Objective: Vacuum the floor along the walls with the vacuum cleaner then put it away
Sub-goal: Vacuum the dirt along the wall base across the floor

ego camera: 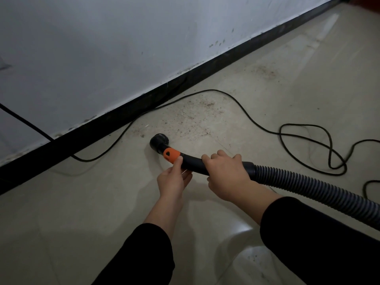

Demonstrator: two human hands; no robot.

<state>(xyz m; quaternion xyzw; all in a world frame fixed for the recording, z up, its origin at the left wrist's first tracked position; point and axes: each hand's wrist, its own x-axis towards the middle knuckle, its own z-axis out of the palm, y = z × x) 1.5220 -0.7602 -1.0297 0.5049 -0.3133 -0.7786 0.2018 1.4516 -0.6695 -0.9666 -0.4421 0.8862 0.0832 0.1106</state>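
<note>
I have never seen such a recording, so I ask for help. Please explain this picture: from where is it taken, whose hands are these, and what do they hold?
The picture comes from one camera worn on a person's head, looking forward and down. There is no machine arm, only two bare hands in black sleeves. The right hand grips the black tube of a vacuum cleaner, where the ribbed hose begins. The left hand pinches the orange collar near the tip, thumb on top. The round nozzle is down at the tiled floor. Dirt specks lie ahead of it, near the black baseboard under the white wall. A thin black cable lies in loops across the floor.
</note>
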